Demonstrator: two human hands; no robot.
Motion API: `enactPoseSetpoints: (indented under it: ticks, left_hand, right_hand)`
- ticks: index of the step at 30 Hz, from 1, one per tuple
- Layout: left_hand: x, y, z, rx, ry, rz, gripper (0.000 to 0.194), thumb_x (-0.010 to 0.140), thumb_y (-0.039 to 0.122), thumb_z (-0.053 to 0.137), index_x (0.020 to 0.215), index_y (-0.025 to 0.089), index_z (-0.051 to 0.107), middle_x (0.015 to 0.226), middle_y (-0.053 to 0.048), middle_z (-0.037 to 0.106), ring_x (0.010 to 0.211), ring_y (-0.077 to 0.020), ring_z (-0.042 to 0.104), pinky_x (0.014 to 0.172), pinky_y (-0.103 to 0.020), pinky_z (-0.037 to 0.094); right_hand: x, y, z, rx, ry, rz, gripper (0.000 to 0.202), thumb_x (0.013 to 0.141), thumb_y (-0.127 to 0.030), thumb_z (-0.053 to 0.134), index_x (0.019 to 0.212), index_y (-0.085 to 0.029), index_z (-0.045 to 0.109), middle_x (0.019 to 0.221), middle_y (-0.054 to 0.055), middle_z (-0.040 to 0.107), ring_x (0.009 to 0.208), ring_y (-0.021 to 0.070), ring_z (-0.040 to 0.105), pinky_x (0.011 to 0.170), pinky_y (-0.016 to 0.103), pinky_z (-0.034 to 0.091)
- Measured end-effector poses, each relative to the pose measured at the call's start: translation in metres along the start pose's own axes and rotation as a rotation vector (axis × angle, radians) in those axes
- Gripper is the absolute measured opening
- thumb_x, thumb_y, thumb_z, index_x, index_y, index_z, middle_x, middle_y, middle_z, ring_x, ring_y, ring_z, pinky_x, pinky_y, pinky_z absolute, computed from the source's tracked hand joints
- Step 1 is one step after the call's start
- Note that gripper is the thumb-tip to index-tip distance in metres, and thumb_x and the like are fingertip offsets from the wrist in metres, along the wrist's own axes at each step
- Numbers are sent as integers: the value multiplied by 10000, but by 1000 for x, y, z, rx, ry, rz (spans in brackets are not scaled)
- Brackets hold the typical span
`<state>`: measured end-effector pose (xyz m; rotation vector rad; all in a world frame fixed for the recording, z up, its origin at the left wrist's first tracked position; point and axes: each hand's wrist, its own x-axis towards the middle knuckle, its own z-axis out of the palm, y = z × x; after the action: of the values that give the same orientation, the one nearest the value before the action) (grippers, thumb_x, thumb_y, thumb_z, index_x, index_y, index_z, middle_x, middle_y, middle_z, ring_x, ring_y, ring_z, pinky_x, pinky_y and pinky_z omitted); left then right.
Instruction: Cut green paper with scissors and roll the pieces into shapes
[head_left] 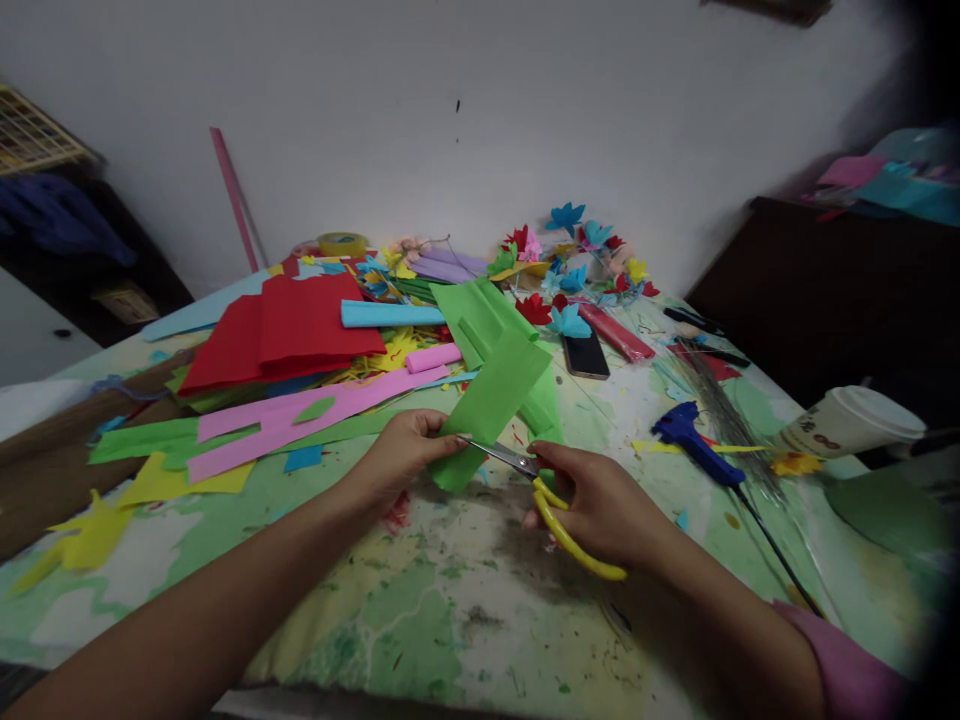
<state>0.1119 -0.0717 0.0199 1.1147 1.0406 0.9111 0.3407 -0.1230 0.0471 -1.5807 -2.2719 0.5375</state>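
My left hand (416,450) pinches a strip of green paper (495,395) by its left edge, holding it tilted above the table. My right hand (592,500) is wrapped round the yellow handles of a pair of scissors (551,515). The scissor blades point left and lie against the lower part of the green strip, with their tip close to my left fingers. Behind the strip lies a larger folded piece of green crepe paper (469,315). A pink strip with cut-outs (300,425) rests to the left of my left hand.
Red paper sheets (311,325) and a light blue roll (390,314) lie at the back left. Paper flowers (574,280) and a phone (585,355) are at the back. On the right are a blue glue gun (694,445), thin wires (724,400) and a paper cup (851,422).
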Motion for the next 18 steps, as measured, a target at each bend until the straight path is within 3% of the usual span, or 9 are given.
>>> enactPoseSetpoints:
  ticks: [8,13,18]
  left_hand:
    - [2,-1,-2,-19,-15,-25,296,537,314,772,730,103,693,679,-93,690,539,-159,603,517,-259,462]
    - [0,2,0,-29,3,-42,314,526,322,780,715,93,677,640,-64,677,514,-137,586,505,-242,454]
    - [0,4,0,-33,3,-43,289,544,304,780,719,97,679,652,-65,681,530,-129,590,510,-225,448]
  right_hand:
    - [0,5,1,-18,-19,14,576,694,-386,643,1236,-216,553,776,33,659,660,167,564,571,251,376]
    - [1,2,0,16,-42,21,493,704,-376,637,1170,-221,592,784,32,665,599,136,532,519,231,327]
    - [1,3,-1,41,-74,18,411,717,-362,622,1099,-208,621,670,18,640,516,114,472,483,221,284]
